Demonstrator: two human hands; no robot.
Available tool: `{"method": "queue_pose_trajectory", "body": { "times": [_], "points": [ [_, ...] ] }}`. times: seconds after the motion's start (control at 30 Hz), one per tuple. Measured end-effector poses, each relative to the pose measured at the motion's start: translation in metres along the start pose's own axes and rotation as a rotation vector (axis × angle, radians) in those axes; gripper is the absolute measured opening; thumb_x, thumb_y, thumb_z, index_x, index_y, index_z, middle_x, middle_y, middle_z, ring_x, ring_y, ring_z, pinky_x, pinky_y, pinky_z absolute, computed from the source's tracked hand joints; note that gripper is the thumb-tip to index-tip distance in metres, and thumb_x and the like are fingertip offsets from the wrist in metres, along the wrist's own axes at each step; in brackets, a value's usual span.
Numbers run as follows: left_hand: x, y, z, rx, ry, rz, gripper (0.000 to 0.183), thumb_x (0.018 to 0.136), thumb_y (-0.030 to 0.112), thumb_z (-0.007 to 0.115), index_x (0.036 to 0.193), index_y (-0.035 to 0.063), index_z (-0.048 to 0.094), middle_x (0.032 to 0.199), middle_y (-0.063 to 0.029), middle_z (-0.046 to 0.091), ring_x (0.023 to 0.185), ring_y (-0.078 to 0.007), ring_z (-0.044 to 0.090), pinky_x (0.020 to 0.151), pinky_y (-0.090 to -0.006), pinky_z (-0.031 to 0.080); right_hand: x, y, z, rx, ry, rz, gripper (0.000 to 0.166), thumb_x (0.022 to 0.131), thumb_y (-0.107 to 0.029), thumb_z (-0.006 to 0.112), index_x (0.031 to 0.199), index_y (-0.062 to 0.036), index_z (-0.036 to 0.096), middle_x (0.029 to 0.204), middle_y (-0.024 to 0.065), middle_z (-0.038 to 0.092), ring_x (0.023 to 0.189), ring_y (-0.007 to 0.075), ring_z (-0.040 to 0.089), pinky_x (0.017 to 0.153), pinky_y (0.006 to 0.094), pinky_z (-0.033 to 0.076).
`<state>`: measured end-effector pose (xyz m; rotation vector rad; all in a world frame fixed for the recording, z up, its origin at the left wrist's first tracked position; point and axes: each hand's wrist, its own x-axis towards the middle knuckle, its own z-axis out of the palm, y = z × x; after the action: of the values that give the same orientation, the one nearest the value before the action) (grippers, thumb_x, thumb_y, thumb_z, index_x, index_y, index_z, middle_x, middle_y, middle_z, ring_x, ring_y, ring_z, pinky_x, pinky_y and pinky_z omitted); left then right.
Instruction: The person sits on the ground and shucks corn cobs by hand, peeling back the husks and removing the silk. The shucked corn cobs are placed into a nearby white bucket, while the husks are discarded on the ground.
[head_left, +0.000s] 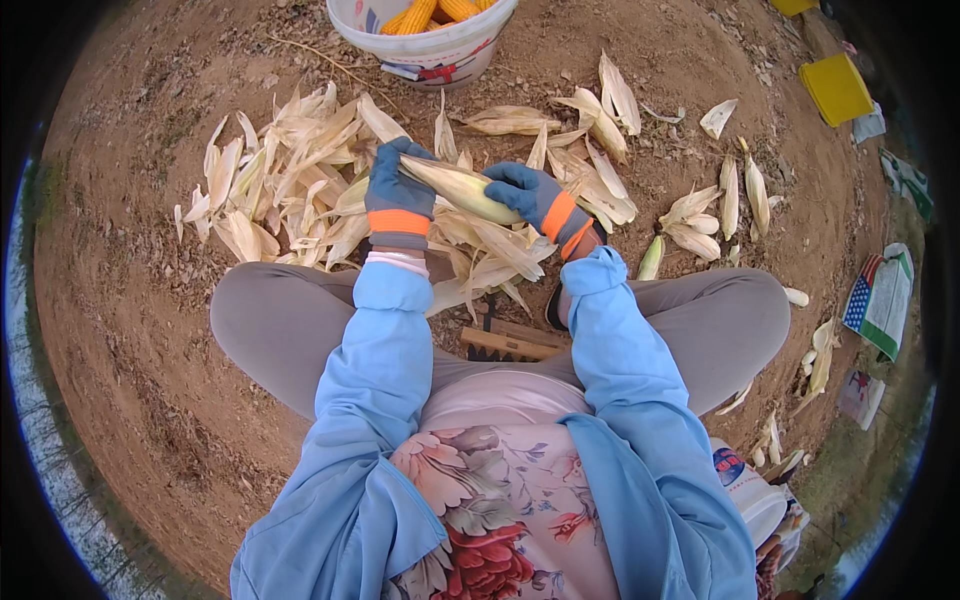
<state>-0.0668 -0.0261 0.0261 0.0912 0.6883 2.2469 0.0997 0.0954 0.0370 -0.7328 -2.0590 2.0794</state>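
I hold an ear of corn in its pale husk (465, 187) level between my hands, in blue-grey gloves with orange cuffs. My left hand (401, 180) is closed round its narrower end. On the thicker end rest the thumb and fingers of my right hand (521, 191). Beneath and to the left lies a heap of loose dry corn husks (292, 180). Beyond my hands stands a white plastic bucket (450, 64) with husked yellow ears of corn (416, 16) inside.
Unhusked ears (756, 187) and husk pieces lie on the soil at right. A wooden piece with a dark toothed edge (510, 345) lies between my legs. Farther right are a yellow container (836, 88) and a printed sack (881, 300). A white bucket (754, 499) stands at lower right.
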Motion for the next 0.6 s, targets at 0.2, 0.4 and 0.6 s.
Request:
{"method": "queue_pose_trajectory", "body": {
  "times": [0.2,0.4,0.6],
  "points": [
    [0.005,-0.005,-0.008,-0.02,0.057,-0.009,0.026,0.086,0.026,0.052,0.096,0.0028,0.054,0.084,-0.0078,0.056,0.081,-0.0237,0.052,0.079,-0.0393,0.043,0.004,0.012,0.001,0.036,0.035,0.01,0.04,0.077,-0.028,0.061,0.107,-0.0016,0.056,0.092,0.0039,0.058,0.084,0.0119,0.05,0.076,0.0252,0.041],
    [0.003,-0.009,0.001,0.004,0.133,-0.006,0.028,0.086,0.026,0.052,0.099,0.001,0.054,0.087,-0.0083,0.056,0.082,-0.0225,0.053,0.079,-0.0367,0.044,0.006,0.022,0.008,0.09,0.101,0.008,0.037,0.078,-0.028,0.06,0.105,-0.0018,0.057,0.088,0.0025,0.057,0.08,0.0107,0.049,0.073,0.0241,0.041],
    [0.002,-0.014,0.004,0.13,0.158,0.012,0.026,0.084,0.023,0.055,0.102,0.0031,0.054,0.088,-0.0079,0.056,0.083,-0.0203,0.053,0.078,-0.0357,0.045,0.007,0.025,0.011,0.069,0.147,-0.02,0.034,0.078,-0.027,0.059,0.1,-0.0012,0.059,0.087,0.0062,0.06,0.078,0.0141,0.053,0.071,0.0266,0.043]
  ]
}}
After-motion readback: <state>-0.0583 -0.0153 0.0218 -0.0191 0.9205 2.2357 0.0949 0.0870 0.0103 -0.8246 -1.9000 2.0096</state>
